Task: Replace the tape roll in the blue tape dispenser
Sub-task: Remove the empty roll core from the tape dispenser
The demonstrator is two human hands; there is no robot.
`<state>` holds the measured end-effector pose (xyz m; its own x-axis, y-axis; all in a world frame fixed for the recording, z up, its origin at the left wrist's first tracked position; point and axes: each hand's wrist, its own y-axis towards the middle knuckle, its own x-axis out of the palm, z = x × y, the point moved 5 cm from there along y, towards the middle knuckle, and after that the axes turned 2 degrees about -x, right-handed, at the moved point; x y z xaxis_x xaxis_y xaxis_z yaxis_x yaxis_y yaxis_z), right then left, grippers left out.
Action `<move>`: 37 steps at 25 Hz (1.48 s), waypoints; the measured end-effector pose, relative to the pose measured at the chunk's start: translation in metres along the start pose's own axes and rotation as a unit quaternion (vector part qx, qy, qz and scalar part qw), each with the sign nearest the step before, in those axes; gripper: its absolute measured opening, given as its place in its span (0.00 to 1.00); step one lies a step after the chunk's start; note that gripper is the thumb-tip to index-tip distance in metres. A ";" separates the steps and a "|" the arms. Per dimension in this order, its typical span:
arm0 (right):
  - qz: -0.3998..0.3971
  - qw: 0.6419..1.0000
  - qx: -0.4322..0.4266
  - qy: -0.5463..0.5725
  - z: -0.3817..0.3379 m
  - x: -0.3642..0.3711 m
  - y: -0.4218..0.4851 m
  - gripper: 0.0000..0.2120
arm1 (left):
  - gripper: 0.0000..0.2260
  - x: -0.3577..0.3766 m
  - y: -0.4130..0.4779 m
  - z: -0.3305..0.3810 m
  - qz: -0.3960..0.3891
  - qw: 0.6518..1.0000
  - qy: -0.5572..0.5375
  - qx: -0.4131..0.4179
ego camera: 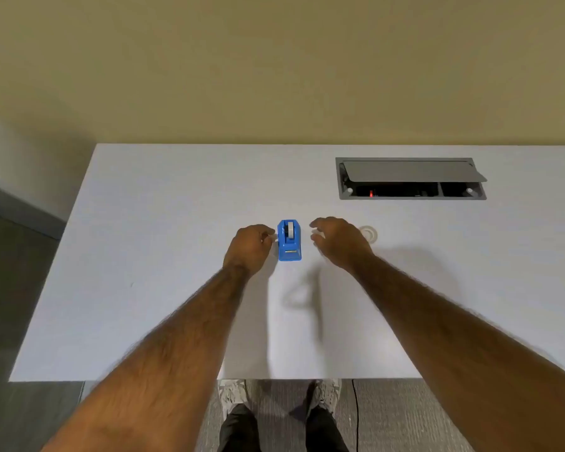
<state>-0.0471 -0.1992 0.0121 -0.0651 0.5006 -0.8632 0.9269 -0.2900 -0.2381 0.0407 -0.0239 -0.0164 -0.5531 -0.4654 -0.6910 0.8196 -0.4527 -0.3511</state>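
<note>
Blue tape dispenser (289,240) sat mid-table (163,256), long axis 12–6; left hand (250,247) curled, touching its 9 o'clock side, possibly pinching something pale; right hand (338,241) spread, at 3 o'clock, apart; spare roll (369,234) behind it.

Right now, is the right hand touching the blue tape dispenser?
No, the right hand is open and apart from the tape dispenser, with bare table between them.
</note>
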 end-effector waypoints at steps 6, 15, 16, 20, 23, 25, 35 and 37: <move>-0.021 0.998 0.013 0.056 -0.010 0.028 0.011 0.19 | 0.10 0.022 0.012 -0.013 0.026 0.982 -0.174 -0.066; 0.020 0.999 -0.009 0.035 -0.006 0.044 0.034 0.19 | 0.06 0.035 0.021 -0.013 0.085 0.971 -0.217 -0.058; 0.021 0.999 -0.010 0.027 -0.007 0.045 0.036 0.19 | 0.06 0.035 0.021 -0.013 0.088 0.971 -0.213 -0.058; 0.024 1.000 -0.020 -0.004 -0.009 0.045 0.040 0.19 | 0.04 0.034 0.021 -0.008 0.095 0.977 -0.186 -0.047; 0.026 0.998 -0.040 -0.030 -0.011 0.046 0.043 0.20 | 0.04 0.034 0.022 -0.009 0.093 0.979 -0.176 -0.042; 0.029 0.998 -0.046 -0.041 -0.013 0.046 0.045 0.19 | 0.03 0.033 0.022 -0.009 0.092 0.979 -0.174 -0.045; 0.046 0.997 -0.060 -0.025 -0.013 0.043 0.045 0.18 | 0.04 0.032 0.024 -0.009 0.083 0.982 -0.163 -0.051; 0.050 0.997 -0.063 -0.013 -0.014 0.042 0.044 0.19 | 0.05 0.029 0.024 -0.008 0.101 0.981 -0.160 -0.042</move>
<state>-0.0036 -0.1801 -0.0283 0.0215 0.4536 -0.8909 0.9684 -0.2308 -0.0941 0.0457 -0.0424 -0.0502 -0.3849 -0.7608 -0.5225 0.9197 -0.2684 -0.2867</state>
